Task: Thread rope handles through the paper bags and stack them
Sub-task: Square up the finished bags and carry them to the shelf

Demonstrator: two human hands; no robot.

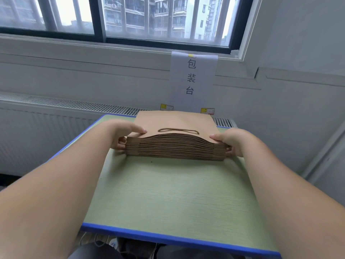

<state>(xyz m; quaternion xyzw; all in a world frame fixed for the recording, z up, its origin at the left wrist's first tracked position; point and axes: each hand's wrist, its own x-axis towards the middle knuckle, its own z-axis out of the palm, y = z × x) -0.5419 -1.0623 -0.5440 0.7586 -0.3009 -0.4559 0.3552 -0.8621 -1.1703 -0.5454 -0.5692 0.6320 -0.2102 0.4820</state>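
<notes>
**Both hands on the bag stack**

Stack (176,149) of flat brown bags sits between the hands on a green desk (168,193) with blue edging. Left hand (122,134) and right hand (230,142) each clamp one end, thumbs on top, fingers curled round the side. A rope handle (178,130) lies on the top bag. Beyond the hands: radiator (56,116), paper sign (193,81), window (130,19).
</notes>
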